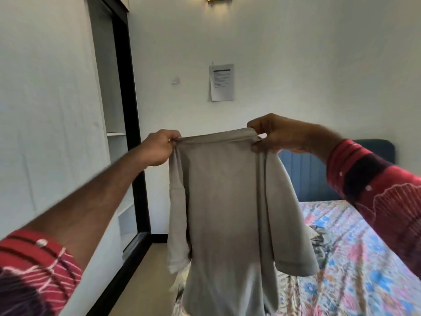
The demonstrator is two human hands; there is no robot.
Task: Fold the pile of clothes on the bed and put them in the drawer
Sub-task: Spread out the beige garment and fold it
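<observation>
left hand (pixel 159 148): you pinched one top corner of the grey shirt (pixel 230 201).
right hand (pixel 273 135): you pinched the other corner.
shirt: hung between your hands, above the bed (pixel 364 258).
risk: sleeves flopped loose; a light pinch could slip, folding crooked.
</observation>
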